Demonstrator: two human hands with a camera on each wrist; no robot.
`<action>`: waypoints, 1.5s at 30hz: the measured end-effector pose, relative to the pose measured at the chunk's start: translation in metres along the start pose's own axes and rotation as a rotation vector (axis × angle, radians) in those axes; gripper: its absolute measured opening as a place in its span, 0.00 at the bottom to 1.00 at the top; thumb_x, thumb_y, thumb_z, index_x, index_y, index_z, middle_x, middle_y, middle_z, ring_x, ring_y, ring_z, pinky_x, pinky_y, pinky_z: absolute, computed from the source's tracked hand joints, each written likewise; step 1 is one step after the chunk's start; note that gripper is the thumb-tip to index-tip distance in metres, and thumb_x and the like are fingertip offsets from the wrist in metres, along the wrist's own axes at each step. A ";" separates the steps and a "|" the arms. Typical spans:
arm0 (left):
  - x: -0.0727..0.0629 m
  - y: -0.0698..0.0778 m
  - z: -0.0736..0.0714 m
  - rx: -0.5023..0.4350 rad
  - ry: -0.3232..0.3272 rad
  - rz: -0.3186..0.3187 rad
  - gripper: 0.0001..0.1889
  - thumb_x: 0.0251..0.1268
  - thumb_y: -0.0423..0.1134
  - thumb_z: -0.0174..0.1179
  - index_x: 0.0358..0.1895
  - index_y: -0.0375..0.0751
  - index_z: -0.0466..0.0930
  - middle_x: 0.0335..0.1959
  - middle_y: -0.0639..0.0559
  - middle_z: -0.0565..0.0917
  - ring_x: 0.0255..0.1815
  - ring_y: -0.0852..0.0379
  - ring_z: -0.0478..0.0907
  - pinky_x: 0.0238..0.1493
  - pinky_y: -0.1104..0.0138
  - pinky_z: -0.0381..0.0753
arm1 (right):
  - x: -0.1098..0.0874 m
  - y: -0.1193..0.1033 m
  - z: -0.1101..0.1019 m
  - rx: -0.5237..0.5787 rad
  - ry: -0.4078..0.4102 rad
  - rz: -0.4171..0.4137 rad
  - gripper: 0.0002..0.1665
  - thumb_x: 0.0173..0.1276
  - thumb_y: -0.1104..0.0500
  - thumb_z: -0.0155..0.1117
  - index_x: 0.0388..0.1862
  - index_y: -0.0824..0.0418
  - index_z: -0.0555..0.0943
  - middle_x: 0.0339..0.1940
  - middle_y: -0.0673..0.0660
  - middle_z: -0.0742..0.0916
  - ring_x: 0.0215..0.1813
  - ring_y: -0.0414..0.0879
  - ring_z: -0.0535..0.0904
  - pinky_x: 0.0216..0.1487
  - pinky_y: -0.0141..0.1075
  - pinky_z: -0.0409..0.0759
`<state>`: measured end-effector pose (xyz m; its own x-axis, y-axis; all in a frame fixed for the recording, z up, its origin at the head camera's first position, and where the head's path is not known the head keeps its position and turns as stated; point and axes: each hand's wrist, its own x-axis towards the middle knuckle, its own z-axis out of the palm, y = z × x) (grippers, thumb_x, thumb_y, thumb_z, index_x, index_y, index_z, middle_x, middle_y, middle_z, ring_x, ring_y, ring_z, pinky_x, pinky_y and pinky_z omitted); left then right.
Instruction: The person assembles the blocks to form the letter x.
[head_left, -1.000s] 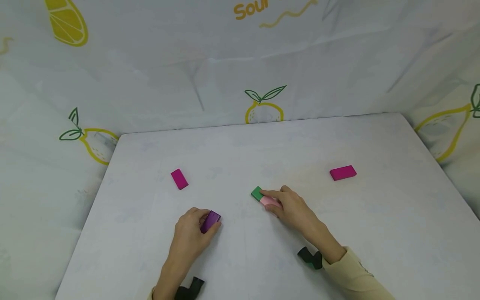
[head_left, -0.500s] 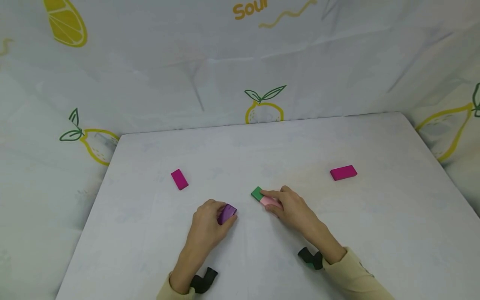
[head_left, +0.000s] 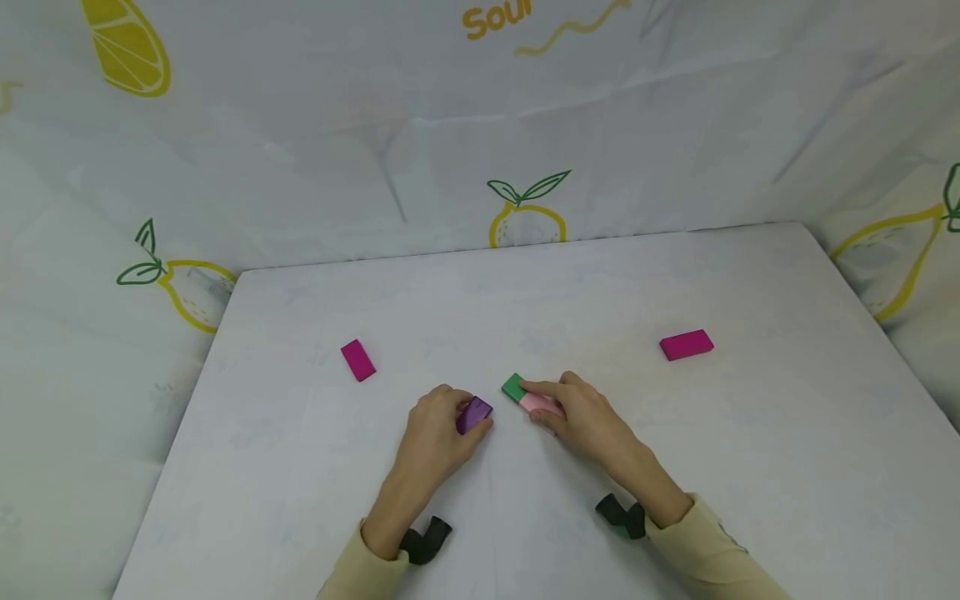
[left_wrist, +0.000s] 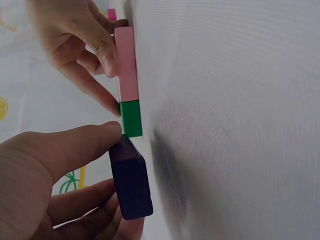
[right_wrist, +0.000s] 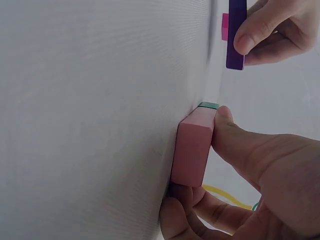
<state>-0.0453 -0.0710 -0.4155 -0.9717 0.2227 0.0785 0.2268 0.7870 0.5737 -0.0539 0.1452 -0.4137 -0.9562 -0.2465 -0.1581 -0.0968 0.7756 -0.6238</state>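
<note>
My left hand [head_left: 435, 433] pinches a purple rectangular block [head_left: 474, 414] between thumb and fingers. In the left wrist view the purple block [left_wrist: 132, 187] casts a shadow on the white surface beside it. My right hand [head_left: 592, 421] grips a pink block [head_left: 538, 403] from both sides, near the table's middle. A green block [head_left: 513, 387] sits in line against the far-left end of the pink one, with my right index fingertip right at it. In the head view the purple block is a short gap to the left of the green one.
One magenta block [head_left: 358, 360] lies on the white table [head_left: 825, 500] at the left, another magenta block [head_left: 686, 345] at the right. Black wrist pieces [head_left: 426, 540] stick out by both sleeves. A white curtain [head_left: 315, 167] printed with lemons hangs behind the table.
My left hand has carried the purple block to the right and away from me, closer to the green block. My right hand and the pink and green blocks have stayed in place.
</note>
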 end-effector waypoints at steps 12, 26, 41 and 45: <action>0.012 0.009 0.008 -0.014 -0.064 0.006 0.16 0.56 0.40 0.76 0.44 0.33 0.88 0.35 0.46 0.86 0.31 0.59 0.74 0.30 0.73 0.72 | -0.001 0.001 0.000 0.004 0.005 -0.007 0.27 0.67 0.60 0.72 0.66 0.53 0.82 0.29 0.54 0.75 0.30 0.43 0.66 0.29 0.29 0.64; 0.017 0.009 0.016 -0.013 -0.097 0.007 0.17 0.57 0.41 0.76 0.45 0.33 0.88 0.34 0.46 0.85 0.30 0.60 0.73 0.29 0.73 0.71 | -0.001 0.001 0.000 0.002 0.008 -0.015 0.28 0.67 0.60 0.72 0.66 0.54 0.82 0.29 0.55 0.75 0.29 0.43 0.66 0.29 0.29 0.64; 0.023 0.008 0.017 -0.024 -0.119 0.038 0.18 0.58 0.41 0.76 0.46 0.33 0.87 0.33 0.48 0.83 0.30 0.60 0.71 0.30 0.73 0.70 | -0.002 0.003 0.000 -0.001 0.020 -0.066 0.27 0.67 0.60 0.72 0.65 0.56 0.82 0.28 0.54 0.75 0.28 0.42 0.65 0.28 0.29 0.63; 0.023 0.007 0.019 -0.032 -0.110 0.050 0.18 0.58 0.41 0.76 0.47 0.33 0.87 0.34 0.48 0.84 0.30 0.61 0.71 0.30 0.74 0.69 | -0.001 0.003 0.000 -0.003 0.018 -0.065 0.27 0.67 0.60 0.72 0.65 0.56 0.82 0.27 0.54 0.74 0.28 0.42 0.65 0.28 0.29 0.63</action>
<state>-0.0645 -0.0496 -0.4248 -0.9458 0.3241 0.0185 0.2705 0.7553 0.5970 -0.0534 0.1479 -0.4154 -0.9527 -0.2859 -0.1032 -0.1599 0.7602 -0.6297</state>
